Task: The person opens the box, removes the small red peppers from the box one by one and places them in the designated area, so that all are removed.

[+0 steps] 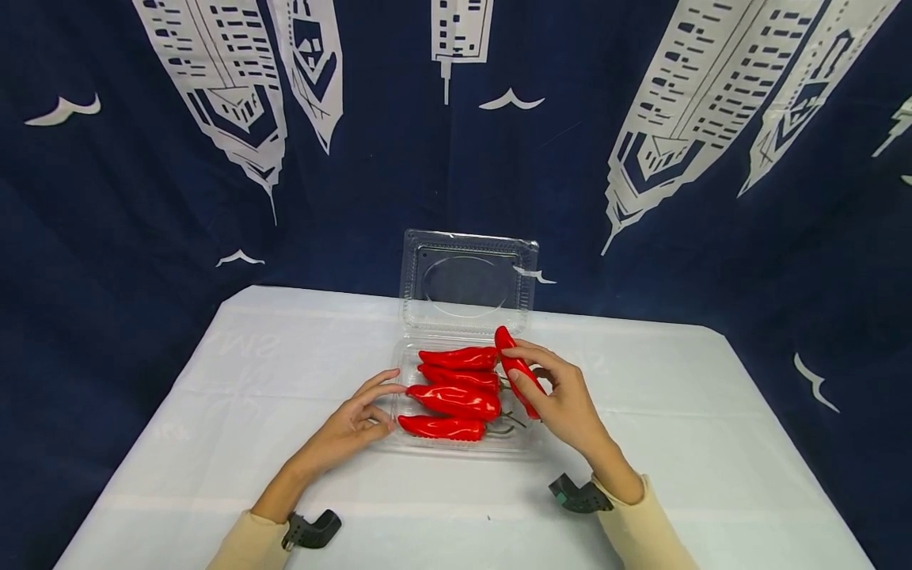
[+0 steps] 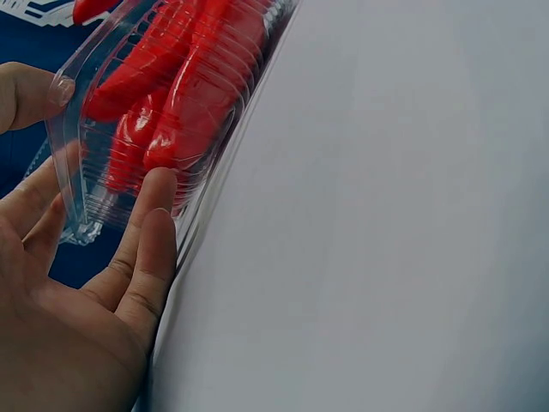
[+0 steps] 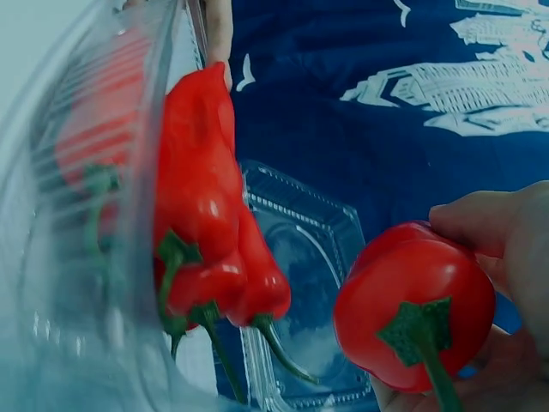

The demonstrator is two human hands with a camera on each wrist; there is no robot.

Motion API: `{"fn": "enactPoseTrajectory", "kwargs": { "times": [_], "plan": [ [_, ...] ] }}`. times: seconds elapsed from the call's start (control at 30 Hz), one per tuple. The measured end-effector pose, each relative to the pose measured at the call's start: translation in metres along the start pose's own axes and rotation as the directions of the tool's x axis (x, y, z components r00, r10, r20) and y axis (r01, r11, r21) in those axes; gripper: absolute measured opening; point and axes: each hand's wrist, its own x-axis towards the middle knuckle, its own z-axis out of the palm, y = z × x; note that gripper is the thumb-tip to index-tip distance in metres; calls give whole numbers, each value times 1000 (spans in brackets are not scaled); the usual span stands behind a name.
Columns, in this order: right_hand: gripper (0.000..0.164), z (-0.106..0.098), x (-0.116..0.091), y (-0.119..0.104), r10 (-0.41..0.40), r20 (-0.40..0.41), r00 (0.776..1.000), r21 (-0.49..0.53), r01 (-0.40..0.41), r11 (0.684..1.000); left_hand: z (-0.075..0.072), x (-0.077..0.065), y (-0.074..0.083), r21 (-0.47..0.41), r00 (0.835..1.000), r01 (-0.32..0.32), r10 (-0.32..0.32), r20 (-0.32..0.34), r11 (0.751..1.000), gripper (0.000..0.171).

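A clear plastic clamshell box (image 1: pixel 466 448) holds several glossy red peppers (image 1: pixel 456 401), lying side by side with green stems to the right. My right hand (image 1: pixel 570 400) pinches another red pepper (image 1: pixel 514 366) between thumb and fingers, tilted over the box's right side. In the right wrist view the end of this held pepper (image 3: pixel 420 283) faces the camera, its green stem hanging down. At the box's left side, my left hand (image 1: pixel 349 427) has its fingers spread; its thumb (image 2: pixel 39 96) touches the rim and other fingertips (image 2: pixel 159 184) rest against the ribbed wall.
The box's transparent lid (image 1: pixel 470 273) stands raised at the back, hinged to the tray. A white cloth covers the table (image 1: pixel 249 443). Behind it hangs a dark blue curtain (image 1: pixel 399 174) with white building shapes. Each wrist wears a black camera (image 1: pixel 313 529).
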Motion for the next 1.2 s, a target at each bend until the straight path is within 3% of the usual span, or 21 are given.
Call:
{"fn": "enactPoseTrajectory", "kwargs": {
  "times": [0.6,0.87,1.2],
  "plan": [
    [33,-40,20,37,170,-160,972,25,-168,985,-1,-1,0,9,1000,-26,26,5,1000,54],
    [39,-40,22,52,373,-216,902,77,-365,928,0,-1,0,5,1000,-27,27,7,1000,54],
    [47,-40,25,69,531,-116,840,140,-515,846,0,-1,-1,-5,999,-34,34,6,999,54]
  ]
}}
